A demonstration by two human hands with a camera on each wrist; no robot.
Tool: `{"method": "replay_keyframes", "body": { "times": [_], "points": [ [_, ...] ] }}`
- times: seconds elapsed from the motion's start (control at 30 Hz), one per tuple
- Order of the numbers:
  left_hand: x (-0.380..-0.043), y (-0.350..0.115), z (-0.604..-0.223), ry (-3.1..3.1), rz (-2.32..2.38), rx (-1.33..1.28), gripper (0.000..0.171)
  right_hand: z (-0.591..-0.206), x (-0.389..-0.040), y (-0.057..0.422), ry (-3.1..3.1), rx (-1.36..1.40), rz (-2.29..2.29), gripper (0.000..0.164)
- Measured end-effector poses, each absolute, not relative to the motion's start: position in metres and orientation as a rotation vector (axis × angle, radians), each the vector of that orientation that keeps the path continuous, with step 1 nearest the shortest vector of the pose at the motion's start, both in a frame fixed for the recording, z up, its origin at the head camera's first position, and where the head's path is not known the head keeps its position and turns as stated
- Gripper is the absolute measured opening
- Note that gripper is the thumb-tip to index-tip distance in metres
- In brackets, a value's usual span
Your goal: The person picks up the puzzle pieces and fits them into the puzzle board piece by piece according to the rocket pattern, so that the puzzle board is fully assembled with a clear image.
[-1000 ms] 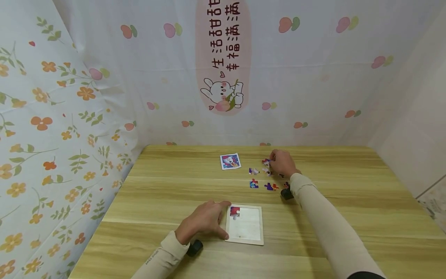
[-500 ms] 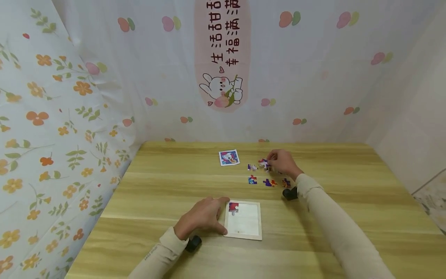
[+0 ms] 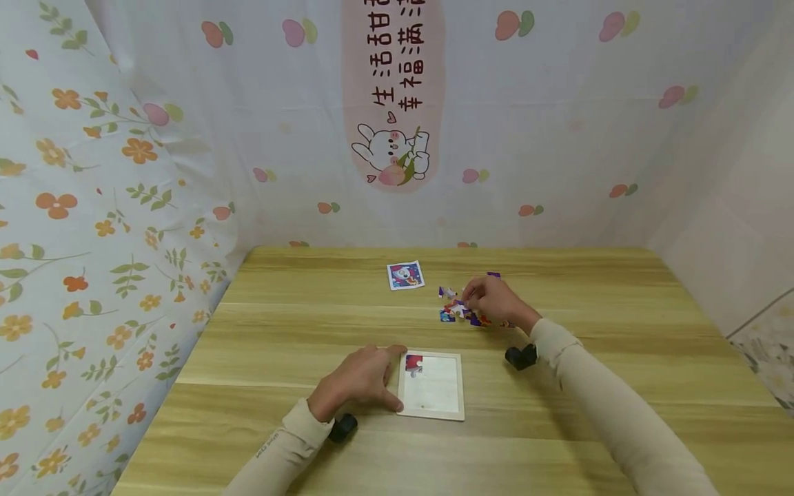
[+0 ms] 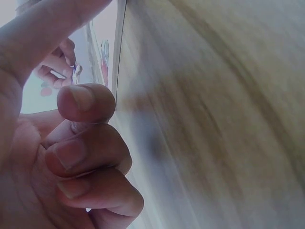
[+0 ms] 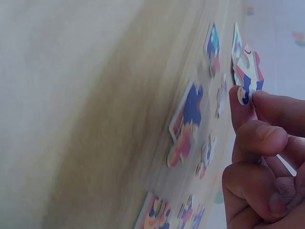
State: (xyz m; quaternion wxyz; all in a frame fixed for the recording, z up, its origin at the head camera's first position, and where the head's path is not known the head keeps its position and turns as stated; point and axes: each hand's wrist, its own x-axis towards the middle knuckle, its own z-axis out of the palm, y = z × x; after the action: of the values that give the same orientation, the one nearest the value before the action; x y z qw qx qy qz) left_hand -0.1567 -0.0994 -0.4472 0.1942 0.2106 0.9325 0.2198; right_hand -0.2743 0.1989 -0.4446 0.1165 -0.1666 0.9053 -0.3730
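The right hand (image 3: 494, 300) was pinching a puzzle piece (image 5: 251, 71) between thumb and index finger, its remaining fingers folded inward in the right wrist view. The pinched piece was just above the loose puzzle pieces (image 5: 192, 110) on the counter (image 3: 310, 310), on the far side of the frame from the person. In the head view it reached leftward from the fingertips, partly blocking sight of the pieces beneath; in the right wrist view it was gripped at its lower end, its long axis running roughly upright with a slight lean. The left hand (image 3: 360, 377) grasped nothing: thumb and index finger were spread wide, touching the left side of the wooden frame (image 3: 461, 386) near its two left corners, and the other three fingers were bent. The frame lay flat and nearly square, with no clear long axis, its sides almost in line with the counter's far edge. A placed piece (image 3: 413, 362) sat in its far left corner, one tab pointing toward the person.
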Motion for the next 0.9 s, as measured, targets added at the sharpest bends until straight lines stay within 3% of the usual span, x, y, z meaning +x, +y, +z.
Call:
{"method": "replay_keyframes", "body": {
  "times": [0.9],
  "points": [
    [-0.156, -0.095, -0.444, 2.662, 0.569, 0.649, 0.090, -0.451, -0.225, 0.161, 2.358, -0.718, -1.108, 0.012]
  ]
}}
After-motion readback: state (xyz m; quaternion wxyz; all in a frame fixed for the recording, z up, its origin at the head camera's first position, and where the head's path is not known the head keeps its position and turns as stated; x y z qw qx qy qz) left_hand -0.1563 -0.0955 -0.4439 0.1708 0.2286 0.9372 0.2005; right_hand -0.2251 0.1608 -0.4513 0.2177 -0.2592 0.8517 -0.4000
